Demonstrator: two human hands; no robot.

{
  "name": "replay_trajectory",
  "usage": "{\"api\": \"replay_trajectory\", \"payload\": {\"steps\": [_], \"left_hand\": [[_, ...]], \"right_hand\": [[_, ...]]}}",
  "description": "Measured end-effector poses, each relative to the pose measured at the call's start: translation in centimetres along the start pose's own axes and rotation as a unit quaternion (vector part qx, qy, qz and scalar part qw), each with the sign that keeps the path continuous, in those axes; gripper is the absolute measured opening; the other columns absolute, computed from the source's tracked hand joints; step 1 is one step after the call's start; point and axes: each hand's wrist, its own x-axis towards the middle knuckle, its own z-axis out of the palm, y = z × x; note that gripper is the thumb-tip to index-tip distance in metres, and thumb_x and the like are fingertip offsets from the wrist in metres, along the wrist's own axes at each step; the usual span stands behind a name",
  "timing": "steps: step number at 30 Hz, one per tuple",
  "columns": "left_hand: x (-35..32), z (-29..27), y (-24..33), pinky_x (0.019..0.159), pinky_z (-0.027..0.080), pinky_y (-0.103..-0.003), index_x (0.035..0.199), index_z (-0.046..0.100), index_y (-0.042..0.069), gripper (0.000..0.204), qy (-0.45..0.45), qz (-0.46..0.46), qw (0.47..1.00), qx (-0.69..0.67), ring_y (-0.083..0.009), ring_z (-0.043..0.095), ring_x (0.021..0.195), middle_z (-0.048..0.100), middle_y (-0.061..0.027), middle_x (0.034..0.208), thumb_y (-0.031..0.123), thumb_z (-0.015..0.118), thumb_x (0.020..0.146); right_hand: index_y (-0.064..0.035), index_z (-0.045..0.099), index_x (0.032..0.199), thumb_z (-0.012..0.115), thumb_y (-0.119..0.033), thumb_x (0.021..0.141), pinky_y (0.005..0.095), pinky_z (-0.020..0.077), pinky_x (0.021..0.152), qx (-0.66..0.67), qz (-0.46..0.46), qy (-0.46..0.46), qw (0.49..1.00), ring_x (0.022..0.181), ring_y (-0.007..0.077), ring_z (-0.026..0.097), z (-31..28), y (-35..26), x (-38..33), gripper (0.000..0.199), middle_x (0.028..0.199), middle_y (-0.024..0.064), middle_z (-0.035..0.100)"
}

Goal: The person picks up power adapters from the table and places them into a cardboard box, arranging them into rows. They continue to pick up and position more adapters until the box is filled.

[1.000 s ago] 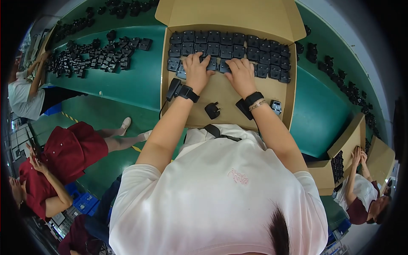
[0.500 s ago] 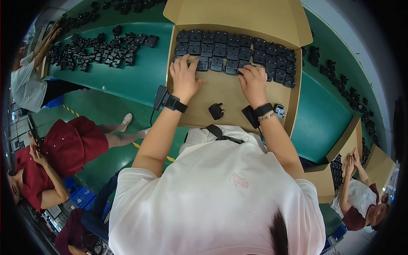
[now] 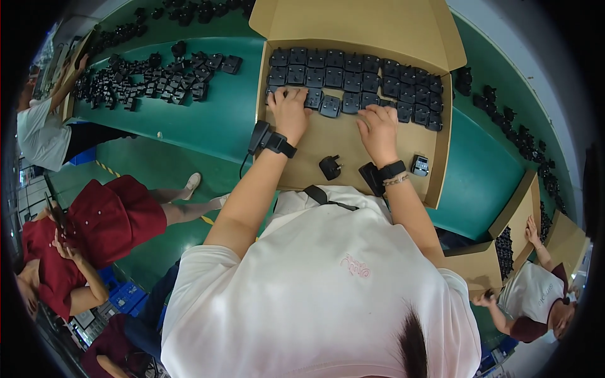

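Observation:
In front of me a shallow cardboard box [image 3: 302,135] holds rows of black plug adapters [image 3: 334,60], most with their pins up. My left hand [image 3: 290,116] rests on the left end of the row nearest me, fingers spread over adapters there and partly hiding them. Farther right, my right hand [image 3: 379,133] touches the same row with bent fingertips. I see nothing lifted in either hand. A loose black adapter [image 3: 329,167] lies on its side in the box's near part. A small grey-and-black device [image 3: 420,165] sits beside the right wall.
Many loose adapters [image 3: 145,79] cover the green table [image 3: 208,129] to the left. More adapters [image 3: 504,123] line the right side. Another box [image 3: 479,268] stands at the lower right beside a co-worker [image 3: 535,293]. A person in red [image 3: 107,220] is at the left.
The box has shifted slightly right and down in view. My left hand has moved a little right along the row; my right hand stays near the same adapters. The right-hand co-worker's hands have moved apart.

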Motion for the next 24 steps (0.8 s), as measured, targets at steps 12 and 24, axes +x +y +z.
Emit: {"api": "replay_trajectory", "payload": {"steps": [12,24], "left_hand": [[0.2,-0.7,0.8,0.106,0.021,-0.059,0.115,0.063,0.009,0.058,0.024,-0.036,0.998,-0.035,-0.0329,0.043,0.118,0.059,-0.0062,0.117,0.008,0.079,0.059],[0.5,0.3,-0.3,0.104,0.024,-0.055,0.112,0.065,0.012,0.056,0.016,0.03,0.998,-0.051,-0.0311,0.045,0.117,0.059,-0.004,0.12,0.015,0.082,0.059]], "right_hand": [[-0.01,0.067,0.101,0.076,-0.009,0.066,0.0409,0.0427,0.085,0.013,-0.041,-0.065,0.997,0.097,0.0292,0.052,1.3,-2.6,0.7,0.036,0.105,0.0061,0.061],[-0.0112,0.066,0.103,0.075,-0.014,0.069,0.0391,0.0391,0.083,-0.038,-0.087,-0.085,0.992,0.101,0.0245,0.051,5.6,-2.1,2.2,0.036,0.109,0.0031,0.061]]}}
